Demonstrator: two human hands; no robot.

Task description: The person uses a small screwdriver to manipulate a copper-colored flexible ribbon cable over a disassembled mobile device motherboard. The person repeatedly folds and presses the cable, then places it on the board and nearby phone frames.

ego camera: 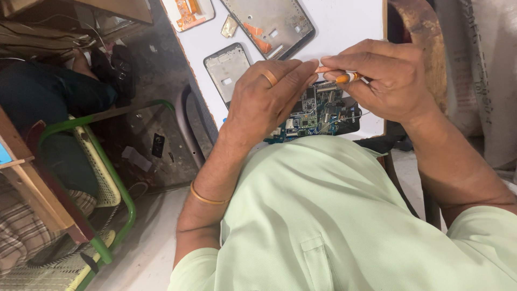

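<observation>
1. I see a white tabletop (344, 21) carrying the work.
2. Opened phone with exposed circuit board (318, 116) lies at its near edge.
3. Grey phone frame (227, 70) beside it; larger frame (272, 24) farther back.
4. Orange-tinted part (188, 12), possibly a flex cable, at the far corner.

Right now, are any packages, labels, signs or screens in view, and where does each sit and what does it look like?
No packages, labels or signs show, and no lit screen.
Large grey metal phone frame: top of the white table, rectangular, orange strip inside.
Smaller grey phone frame: just beyond the left hand, rectangular.
Opened phone with blue-green circuit board: under both hands.
</observation>
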